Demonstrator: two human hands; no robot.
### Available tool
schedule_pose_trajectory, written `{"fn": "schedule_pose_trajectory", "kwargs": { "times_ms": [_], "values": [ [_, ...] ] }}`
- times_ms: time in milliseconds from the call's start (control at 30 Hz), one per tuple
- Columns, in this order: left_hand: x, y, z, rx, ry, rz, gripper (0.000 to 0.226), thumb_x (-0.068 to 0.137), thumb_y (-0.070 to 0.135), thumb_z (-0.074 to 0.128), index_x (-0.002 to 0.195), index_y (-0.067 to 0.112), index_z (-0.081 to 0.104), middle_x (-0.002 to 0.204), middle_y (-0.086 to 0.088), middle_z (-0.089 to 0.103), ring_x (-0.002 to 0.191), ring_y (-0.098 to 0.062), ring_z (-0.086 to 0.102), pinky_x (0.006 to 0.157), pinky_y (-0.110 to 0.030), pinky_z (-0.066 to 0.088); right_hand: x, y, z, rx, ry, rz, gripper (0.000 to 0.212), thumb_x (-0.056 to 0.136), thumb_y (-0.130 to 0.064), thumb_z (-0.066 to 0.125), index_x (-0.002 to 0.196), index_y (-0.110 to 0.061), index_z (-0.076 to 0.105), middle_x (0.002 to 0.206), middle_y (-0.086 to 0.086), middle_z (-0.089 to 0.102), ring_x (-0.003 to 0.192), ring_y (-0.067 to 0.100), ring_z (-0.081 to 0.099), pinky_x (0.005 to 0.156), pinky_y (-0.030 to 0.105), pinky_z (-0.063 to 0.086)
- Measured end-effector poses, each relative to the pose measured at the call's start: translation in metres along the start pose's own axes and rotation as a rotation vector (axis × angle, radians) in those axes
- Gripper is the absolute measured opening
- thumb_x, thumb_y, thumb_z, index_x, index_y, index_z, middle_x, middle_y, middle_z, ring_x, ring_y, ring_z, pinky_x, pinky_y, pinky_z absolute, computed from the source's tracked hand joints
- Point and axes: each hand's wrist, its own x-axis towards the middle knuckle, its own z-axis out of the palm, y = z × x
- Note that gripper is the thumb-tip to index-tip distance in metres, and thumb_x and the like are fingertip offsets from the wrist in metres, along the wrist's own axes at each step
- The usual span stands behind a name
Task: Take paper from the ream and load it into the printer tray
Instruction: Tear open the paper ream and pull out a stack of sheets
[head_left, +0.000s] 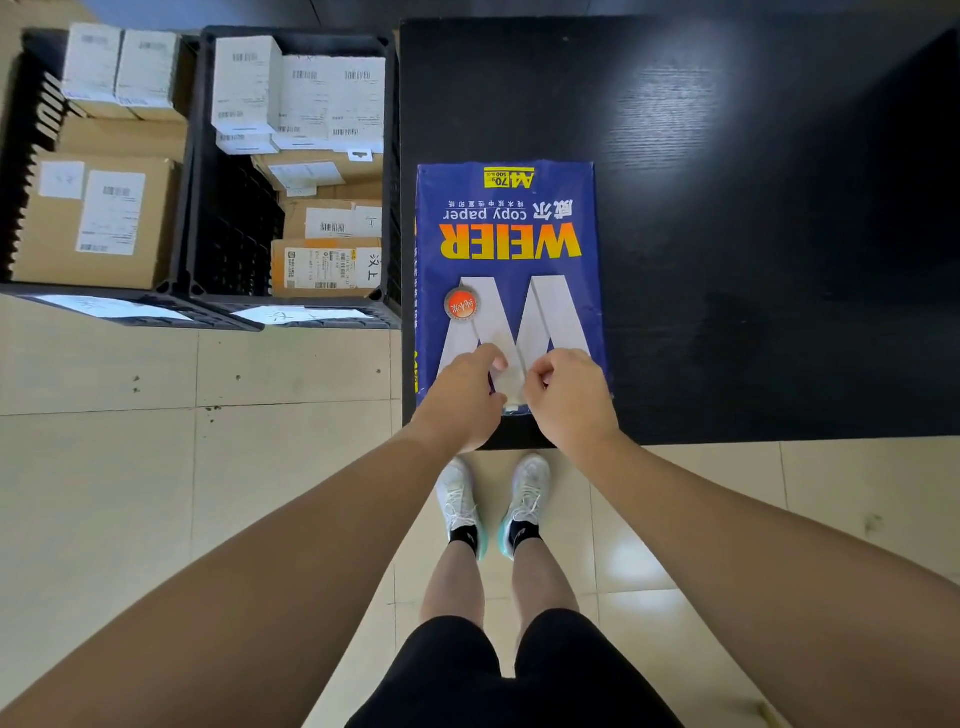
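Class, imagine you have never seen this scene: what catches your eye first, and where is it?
The blue ream of copy paper on the black table, its wrapper being pinched at the near end by the left hand and right hand. Next, the black crates of labelled boxes on the floor, far left.

Blue ream (509, 270) with yellow lettering, white W; black wood-grain desk (753, 208); black crates (234, 234); cream floor tiles (156, 493).
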Motion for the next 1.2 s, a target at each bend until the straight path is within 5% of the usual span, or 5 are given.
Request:
{"fn": "schedule_pose_trajectory", "kwargs": {
  "times_ms": [233, 400, 767, 933, 1200],
  "values": [
    [0.0, 0.003, 0.0, -0.004, -0.011, -0.005, 0.032, 0.092, 0.012, 0.063, 0.121, 0.017, 0.051, 0.104, -0.004, 0.056, 0.084, -0.023, 0.054, 0.074, -0.029, 0.042, -0.002, 0.016, 0.002, -0.077, 0.01, -0.236, 0.018, 0.094, -0.017, 0.059, 0.108, -0.012, 0.068, 0.086, 0.011, 0.059, 0.075, 0.025, 0.058, 0.068, 0.04, 0.056],
    [0.0, 0.003, 0.0, -0.008, -0.013, -0.006, 0.032, 0.092, 0.011, 0.063, 0.121, 0.016, 0.051, 0.102, -0.003, 0.054, 0.084, -0.022, 0.052, 0.074, -0.028, 0.039, -0.003, 0.016, 0.004, 0.006, 0.051, -0.224, 0.018, 0.092, -0.016, 0.064, 0.101, -0.006, 0.077, 0.089, 0.012, 0.065, 0.076, 0.024, 0.064, 0.067, 0.025, 0.05],
    [0.006, 0.001, 0.003, 0.035, 0.012, 0.013, 0.029, 0.091, 0.006, 0.06, 0.117, 0.015, 0.048, 0.097, -0.009, 0.058, 0.08, -0.025, 0.053, 0.068, -0.035, 0.044, 0.007, 0.018, -0.004, 0.015, -0.161, -0.233, 0.015, 0.095, -0.009, 0.054, 0.086, -0.01, 0.065, 0.096, 0.003, 0.053, 0.081, 0.019, 0.056, 0.065, 0.025, 0.042],
    [0.007, 0.005, 0.008, 0.034, 0.078, 0.07, 0.016, 0.092, 0.01, 0.061, 0.109, 0.012, 0.061, 0.103, -0.011, 0.053, 0.084, -0.027, 0.055, 0.081, -0.039, 0.05, 0.01, 0.024, -0.007, 0.034, -0.231, -0.258, 0.012, 0.096, -0.009, 0.053, 0.088, -0.009, 0.063, 0.095, 0.002, 0.055, 0.083, 0.016, 0.054, 0.072, 0.028, 0.048],
    [0.01, -0.001, 0.019, 0.131, 0.111, 0.082, 0.014, 0.093, 0.005, 0.054, 0.097, 0.008, 0.067, 0.107, -0.012, 0.054, 0.096, -0.032, 0.056, 0.082, -0.047, 0.051, 0.015, 0.028, -0.014, 0.08, -0.245, -0.273, 0.019, 0.082, -0.023, 0.074, 0.098, -0.016, 0.066, 0.096, 0.001, 0.06, 0.082, 0.014, 0.052, 0.074, 0.02, 0.038]
  ]
}}
